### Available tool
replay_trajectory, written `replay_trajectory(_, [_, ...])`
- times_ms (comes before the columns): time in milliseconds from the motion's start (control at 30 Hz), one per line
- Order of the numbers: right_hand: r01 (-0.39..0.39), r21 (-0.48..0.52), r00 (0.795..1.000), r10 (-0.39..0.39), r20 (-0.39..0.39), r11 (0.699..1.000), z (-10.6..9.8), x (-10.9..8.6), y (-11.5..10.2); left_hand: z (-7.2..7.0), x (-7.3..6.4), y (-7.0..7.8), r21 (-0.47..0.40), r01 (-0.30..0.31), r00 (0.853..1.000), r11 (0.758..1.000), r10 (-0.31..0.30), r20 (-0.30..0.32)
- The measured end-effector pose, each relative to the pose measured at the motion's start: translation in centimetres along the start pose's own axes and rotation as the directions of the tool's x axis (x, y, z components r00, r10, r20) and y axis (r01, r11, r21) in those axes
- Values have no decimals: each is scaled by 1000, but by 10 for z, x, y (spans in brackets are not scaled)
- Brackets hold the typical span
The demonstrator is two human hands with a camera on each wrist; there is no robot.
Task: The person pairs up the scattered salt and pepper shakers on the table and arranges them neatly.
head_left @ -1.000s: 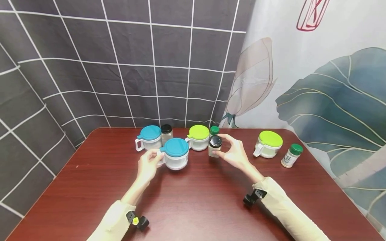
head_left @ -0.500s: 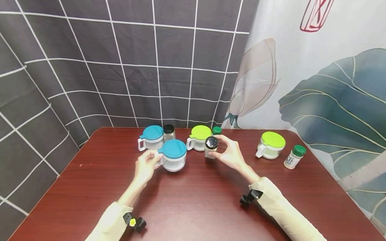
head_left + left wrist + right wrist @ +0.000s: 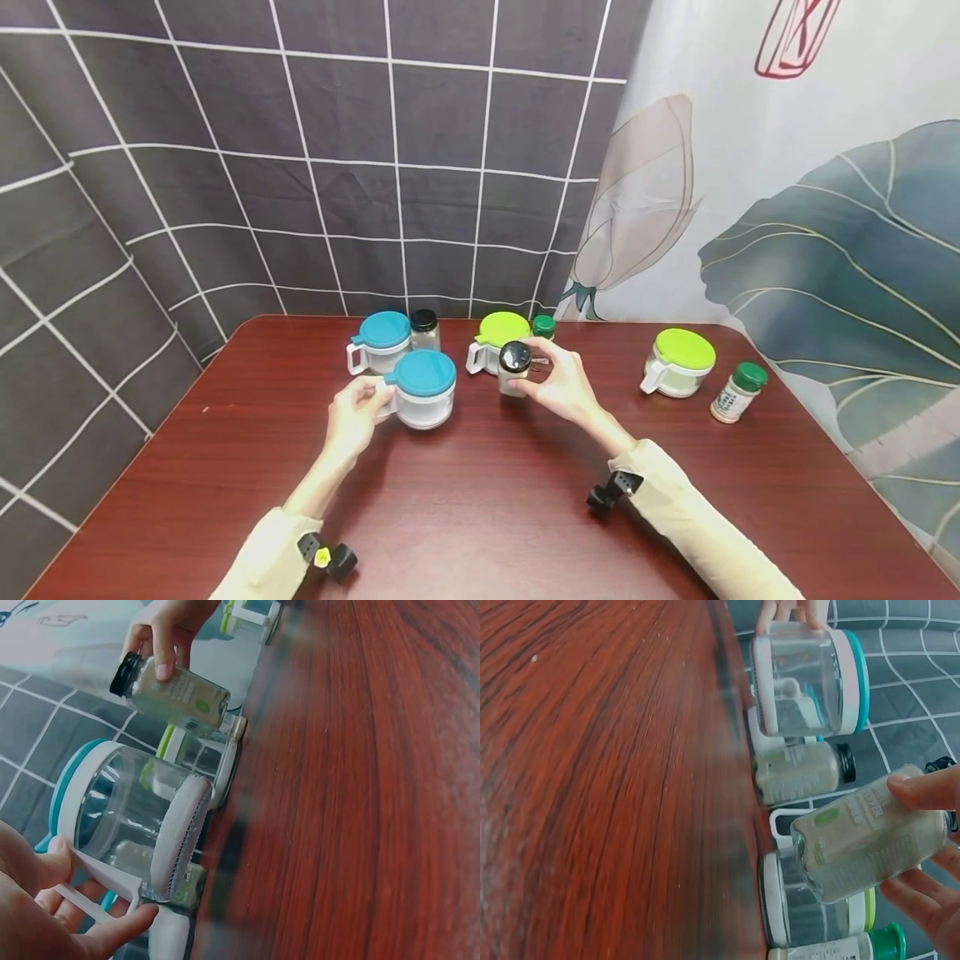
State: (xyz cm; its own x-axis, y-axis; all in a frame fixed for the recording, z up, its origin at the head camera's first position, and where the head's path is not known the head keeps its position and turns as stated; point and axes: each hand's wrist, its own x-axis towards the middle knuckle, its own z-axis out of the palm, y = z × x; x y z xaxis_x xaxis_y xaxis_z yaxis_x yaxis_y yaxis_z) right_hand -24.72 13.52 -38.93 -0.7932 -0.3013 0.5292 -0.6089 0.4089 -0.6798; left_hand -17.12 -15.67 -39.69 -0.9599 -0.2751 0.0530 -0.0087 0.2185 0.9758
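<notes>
My left hand grips the white handle of a clear seasoning jar with a blue lid. In the left wrist view the thumb and fingers close round that handle. My right hand holds a black-capped spice bottle between thumb and fingers. Seen from the right wrist, the bottle hangs tilted above the table, its label and green mark showing. Behind it stands a green-lidded seasoning jar, partly covered. A second blue-lidded jar and another black-capped bottle stand behind the held jar.
A green-capped shaker stands at the back beside the middle green-lidded jar. Farther right are another green-lidded jar and a second green-capped shaker. A grey tiled-pattern cloth hangs behind the dark red table.
Both hands have shifted left, carrying the blue-lidded jar and the black-capped bottle. The bottle now overlaps the middle green-lidded jar. The head view has turned slightly left.
</notes>
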Motion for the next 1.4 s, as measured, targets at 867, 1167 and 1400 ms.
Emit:
replay_trajectory(867, [-50, 113, 997, 43, 65, 992, 26, 8, -10, -16, 3, -3, 22, 19, 1000, 1000, -18, -21])
replay_trajectory(1167, [-64, 121, 996, 55, 76, 991, 35, 11, -12, -23, 4, -3, 34, 30, 999, 999, -29, -28])
replay_trajectory(1400, [-69, 122, 994, 59, 87, 990, 41, 11, -13, -28, 3, -6, 49, 44, 998, 998, -42, -36])
